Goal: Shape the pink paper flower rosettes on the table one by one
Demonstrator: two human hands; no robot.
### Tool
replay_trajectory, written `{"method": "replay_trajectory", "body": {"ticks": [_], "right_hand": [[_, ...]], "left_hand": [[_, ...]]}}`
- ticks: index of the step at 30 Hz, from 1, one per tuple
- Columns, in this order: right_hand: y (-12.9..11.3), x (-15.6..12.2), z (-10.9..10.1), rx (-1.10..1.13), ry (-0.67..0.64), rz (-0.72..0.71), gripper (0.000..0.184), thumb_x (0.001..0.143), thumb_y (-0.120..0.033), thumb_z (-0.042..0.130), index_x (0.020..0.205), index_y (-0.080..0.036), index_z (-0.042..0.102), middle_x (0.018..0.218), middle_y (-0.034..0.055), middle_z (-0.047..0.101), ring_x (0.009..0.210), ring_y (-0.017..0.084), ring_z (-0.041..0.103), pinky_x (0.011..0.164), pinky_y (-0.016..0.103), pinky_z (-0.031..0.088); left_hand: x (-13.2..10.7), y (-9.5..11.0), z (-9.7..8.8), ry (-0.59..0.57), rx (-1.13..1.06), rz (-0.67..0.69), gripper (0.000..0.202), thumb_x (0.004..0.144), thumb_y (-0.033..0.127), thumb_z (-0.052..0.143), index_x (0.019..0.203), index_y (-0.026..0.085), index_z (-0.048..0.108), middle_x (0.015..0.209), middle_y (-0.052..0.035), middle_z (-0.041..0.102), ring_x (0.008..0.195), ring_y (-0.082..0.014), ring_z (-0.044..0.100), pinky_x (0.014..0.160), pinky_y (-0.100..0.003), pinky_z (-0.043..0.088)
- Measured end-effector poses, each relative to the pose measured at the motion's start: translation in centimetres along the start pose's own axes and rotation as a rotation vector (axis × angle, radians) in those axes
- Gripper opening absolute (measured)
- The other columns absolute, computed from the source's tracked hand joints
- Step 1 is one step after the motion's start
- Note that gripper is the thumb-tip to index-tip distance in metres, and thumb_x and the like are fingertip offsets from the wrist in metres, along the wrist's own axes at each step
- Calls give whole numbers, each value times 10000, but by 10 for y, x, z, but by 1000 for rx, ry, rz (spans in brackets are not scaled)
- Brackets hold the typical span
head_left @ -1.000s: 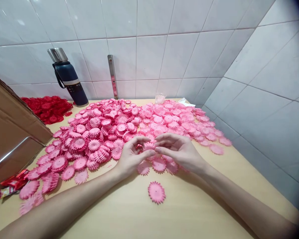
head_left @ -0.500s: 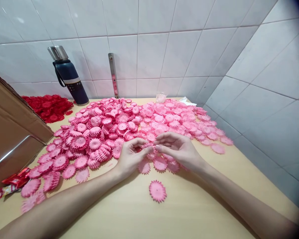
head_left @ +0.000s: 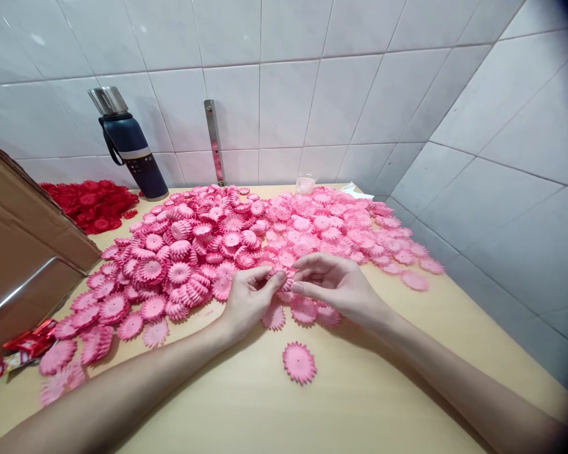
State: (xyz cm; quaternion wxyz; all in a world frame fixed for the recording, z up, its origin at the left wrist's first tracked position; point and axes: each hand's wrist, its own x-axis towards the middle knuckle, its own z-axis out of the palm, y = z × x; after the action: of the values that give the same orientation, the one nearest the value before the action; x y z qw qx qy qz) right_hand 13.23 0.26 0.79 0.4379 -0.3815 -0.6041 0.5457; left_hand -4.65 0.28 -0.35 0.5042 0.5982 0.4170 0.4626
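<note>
Between my two hands, over the front of the heap, is a small pink scalloped flower disc (head_left: 288, 280), partly hidden by fingers. My left hand (head_left: 247, 301) pinches its left side between thumb and forefinger. At its right side my right hand (head_left: 343, 287) has curled fingers and thumb closed at the disc's edge. Beneath and behind the hands spreads a large heap of pink flower discs (head_left: 180, 272), darker on the left and paler on the right. One single pink disc (head_left: 300, 363) lies flat on the table, nearer to me.
A cardboard box (head_left: 26, 252) stands at the left, with a red wrapper (head_left: 31, 340) by it. Behind are red flower discs (head_left: 92, 203), a dark blue flask (head_left: 135, 151) and a small clear cup (head_left: 305, 184). Tiled walls border the table (head_left: 246, 403) behind and at right.
My left thumb has shifted slightly up and left over the disc. The right fingertips have moved a little, and more of the disc shows between the hands.
</note>
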Motion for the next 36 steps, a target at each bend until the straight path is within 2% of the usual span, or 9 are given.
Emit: {"method": "replay_trajectory", "body": {"ticks": [3,6,9,18,25,28,31,33,36], "right_hand": [[0,0,-1,16,12,4,310,690,-286,776,965,-200,662,896,56,718,846,202,688,776,332,564],[-2,0,-3,62,-11,16,288,719,-282,756,979,-211,654,855,43,720,820,190,693,765,324,567],[-2,0,-4,74,-23,25,276,743,-297,734,991,-214,646,813,38,717,781,187,695,746,333,572],[0,2,-3,52,15,-1,249,738,-310,735,953,-209,661,913,48,698,856,188,670,787,334,556],[-2,1,-2,49,24,-11,283,701,-303,763,946,-202,662,954,59,685,900,201,656,844,363,544],[-2,0,-2,48,4,-8,298,698,-298,767,957,-198,660,924,56,687,867,195,660,826,356,545],[-3,0,-3,79,-12,17,297,704,-303,762,963,-200,659,883,49,690,833,186,665,789,338,552],[-3,1,-3,98,-13,31,292,696,-299,770,950,-204,663,866,41,695,817,180,668,771,327,556],[-4,2,-5,107,12,33,295,676,-287,786,933,-205,667,849,33,699,808,176,670,757,319,562]], "left_hand": [[2,1,0,24,18,58,294,788,343,646,588,134,597,605,6,522,589,-102,487,555,-223,395],[2,1,-1,64,-35,55,144,742,284,704,793,150,715,801,-42,670,735,-143,592,683,-252,475],[1,1,0,77,-109,8,247,715,256,730,947,174,714,890,-51,717,778,-157,637,716,-264,509],[0,5,1,37,-88,9,201,732,267,712,899,157,694,774,-35,693,651,-117,611,612,-219,497],[-1,5,1,-14,-106,41,163,742,258,705,857,162,642,767,-22,657,665,-113,595,618,-214,489],[-1,2,1,-44,-125,20,190,747,275,703,868,168,604,725,-5,635,643,-108,591,607,-211,482],[-1,0,3,-63,-220,-29,288,758,285,694,957,208,501,678,34,611,623,-109,605,618,-224,496],[0,0,3,-35,-279,-28,332,747,267,705,947,227,443,746,37,613,685,-111,615,660,-233,508],[2,3,3,-15,-187,21,196,772,265,674,810,179,503,900,-19,612,840,-126,600,761,-239,491]]}}
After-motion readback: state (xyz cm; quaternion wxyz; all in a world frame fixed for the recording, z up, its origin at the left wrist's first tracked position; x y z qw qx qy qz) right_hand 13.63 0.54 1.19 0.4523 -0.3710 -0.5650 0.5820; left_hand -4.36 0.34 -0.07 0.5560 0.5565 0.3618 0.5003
